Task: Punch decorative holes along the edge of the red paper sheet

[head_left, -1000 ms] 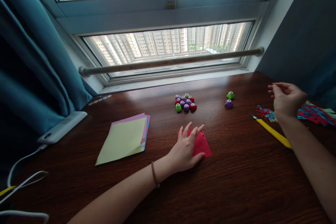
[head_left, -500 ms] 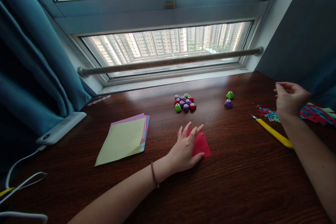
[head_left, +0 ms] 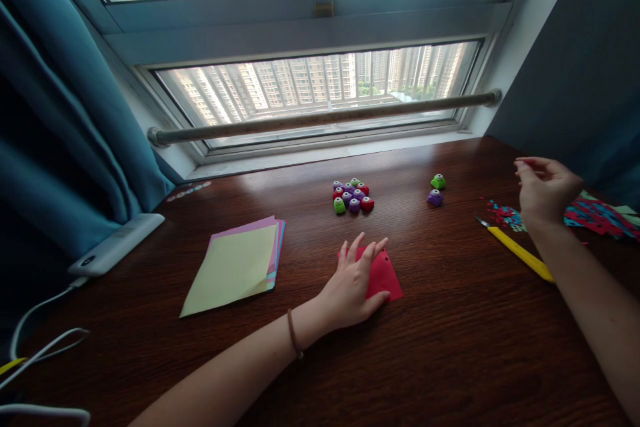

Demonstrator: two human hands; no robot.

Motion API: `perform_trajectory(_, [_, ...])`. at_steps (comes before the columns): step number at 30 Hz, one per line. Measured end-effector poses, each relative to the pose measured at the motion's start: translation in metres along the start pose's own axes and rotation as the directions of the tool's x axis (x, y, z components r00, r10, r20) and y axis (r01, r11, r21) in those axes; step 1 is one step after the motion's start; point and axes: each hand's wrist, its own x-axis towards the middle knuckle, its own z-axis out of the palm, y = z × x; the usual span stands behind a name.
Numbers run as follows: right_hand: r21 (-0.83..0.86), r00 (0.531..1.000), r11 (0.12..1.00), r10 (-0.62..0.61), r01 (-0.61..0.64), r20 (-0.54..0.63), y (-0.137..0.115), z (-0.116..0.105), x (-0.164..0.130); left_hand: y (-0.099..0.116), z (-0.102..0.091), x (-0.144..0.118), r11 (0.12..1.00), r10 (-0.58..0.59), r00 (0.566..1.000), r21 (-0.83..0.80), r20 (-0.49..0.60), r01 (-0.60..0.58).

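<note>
My left hand (head_left: 353, 283) lies with fingers spread on a red sheet of paper (head_left: 384, 277), covering its left part. Small dark holes show near the sheet's top corner. Off to the right, my right hand (head_left: 547, 190) is raised with thumb and fingers pinched together; whatever is between the tips is too small to make out. Beneath and beside it are tiny red and blue paper bits (head_left: 505, 215) and a heap of red and blue paper scraps (head_left: 600, 215). A yellow craft knife (head_left: 523, 253) lies close to the right forearm, its blade pointing away.
Several small red, green and purple pieces with white round tops (head_left: 354, 195) cluster mid-table; a green one (head_left: 439, 181) and a purple one (head_left: 435, 197) stand apart. A stack of coloured paper (head_left: 230, 270) lies left, beyond it a white power bank (head_left: 117, 245) with cable.
My right hand has shifted slightly left, still pinched, uncovering a bit more of the scraps behind it. The left hand and the red paper have stayed put.
</note>
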Motion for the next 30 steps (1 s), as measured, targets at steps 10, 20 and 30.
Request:
perform_trajectory(10, [0.170, 0.719, 0.952, -0.304, 0.255, 0.625, -0.060, 0.035, -0.108, 0.000, 0.001, 0.000, 1.000, 0.004, 1.000, 0.011, -0.010, -0.003])
perform_trajectory(20, [0.389, 0.307, 0.831, -0.521, 0.398, 0.797, -0.092, 0.107, -0.139, 0.001, 0.005, -0.001, 0.997, 0.025, 0.996, 0.077, -0.089, -0.018])
perform_trajectory(30, [0.347, 0.348, 0.859, -0.479, 0.376, 0.806, -0.090, 0.106, -0.148, -0.006, 0.000, -0.009, 0.985, -0.082, 0.993, 0.143, -0.080, 0.093])
